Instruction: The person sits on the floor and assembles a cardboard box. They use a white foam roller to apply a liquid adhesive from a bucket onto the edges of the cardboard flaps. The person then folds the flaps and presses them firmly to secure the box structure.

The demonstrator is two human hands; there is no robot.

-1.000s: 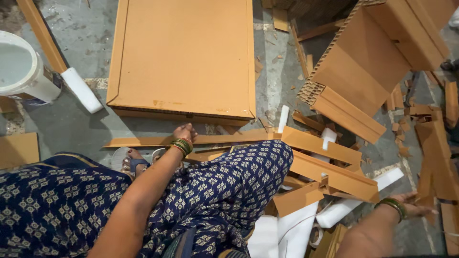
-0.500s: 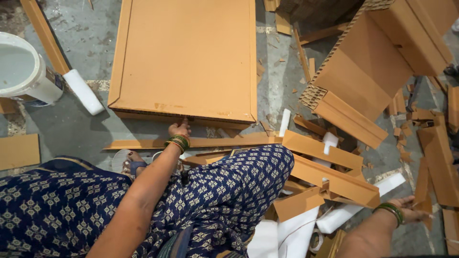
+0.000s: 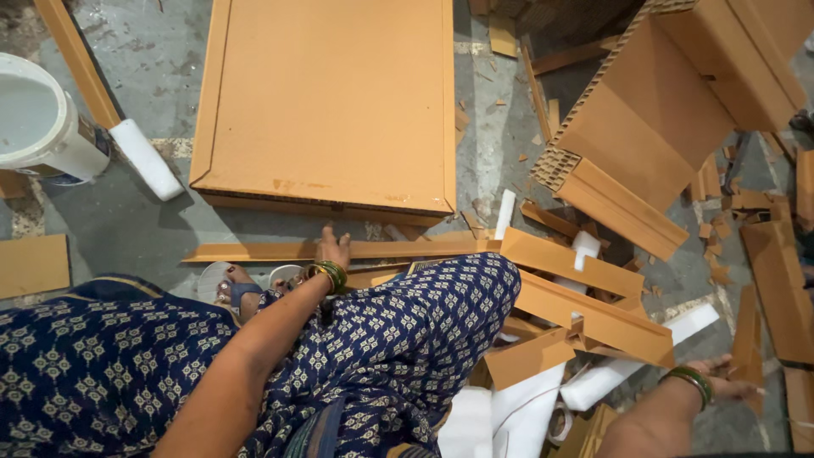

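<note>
- L hand (image 3: 333, 252) is resting flat on a long strip (image 3: 280, 251), fingers spread, not gripping; strip is lying on the floor just below the big panel (image 3: 331, 102).
- R hand (image 3: 731, 383) is reaching out far right of panel, fingers open, near cardboard scraps (image 3: 767, 326); holding nothing I can see.
- White bucket (image 3: 38, 123) is sitting left of panel.
- Foam roll (image 3: 146, 159) is lying btw bucket & panel.

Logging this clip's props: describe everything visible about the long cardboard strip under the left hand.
The long cardboard strip is narrow, flat and orange-brown like the panels around it. It lies level on the grey floor, running left to right just in front of the large flat cardboard panel. The left hand rests on it near its middle. Its right end meets the pile of cardboard pieces.
</note>
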